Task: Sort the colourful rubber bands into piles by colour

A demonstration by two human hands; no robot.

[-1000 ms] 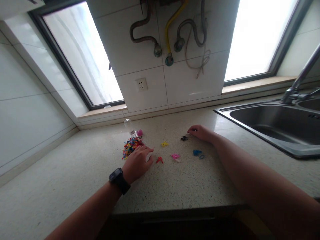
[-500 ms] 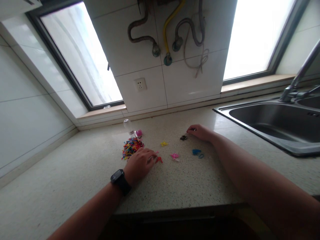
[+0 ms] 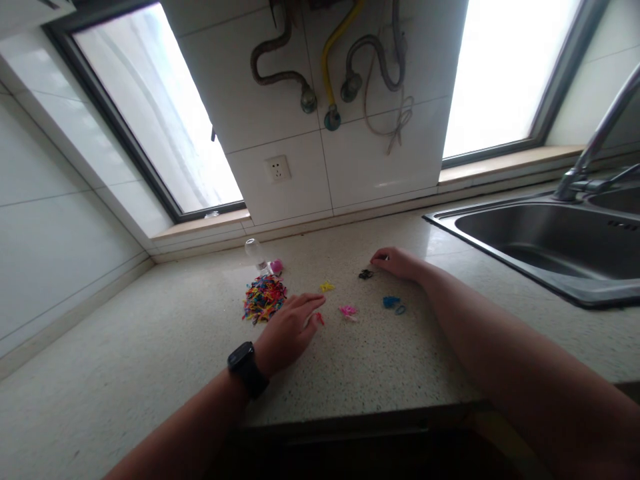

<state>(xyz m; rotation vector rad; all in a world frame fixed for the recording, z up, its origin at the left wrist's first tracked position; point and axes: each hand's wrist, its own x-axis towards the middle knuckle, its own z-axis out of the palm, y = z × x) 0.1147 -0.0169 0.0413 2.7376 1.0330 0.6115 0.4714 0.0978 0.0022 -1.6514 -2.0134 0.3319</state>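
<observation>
A mixed heap of small colourful rubber bands (image 3: 263,299) lies on the pale speckled counter. Just right of it, my left hand (image 3: 290,330), with a black watch on the wrist, reaches over a few red bands (image 3: 321,319), fingers stretched out and apart from the thumb. My right hand (image 3: 399,262) rests beside a small black cluster of bands (image 3: 365,274), its thumb and fingertips pinched together; whatever they hold is too small to make out. Between the hands lie yellow bands (image 3: 327,286) and pink bands (image 3: 348,311). Blue bands (image 3: 391,302) sit nearer my right forearm.
Behind the heap are a clear plastic bottle (image 3: 255,252) and a pink cap (image 3: 275,266). A steel sink (image 3: 500,230) with a faucet (image 3: 575,180) is set into the counter at right. Hoses and a socket (image 3: 278,169) are on the tiled wall.
My left hand's fingers have straightened out and reach further right, above the red bands. My right hand stays by the black bands. The whole view has shifted slightly.
</observation>
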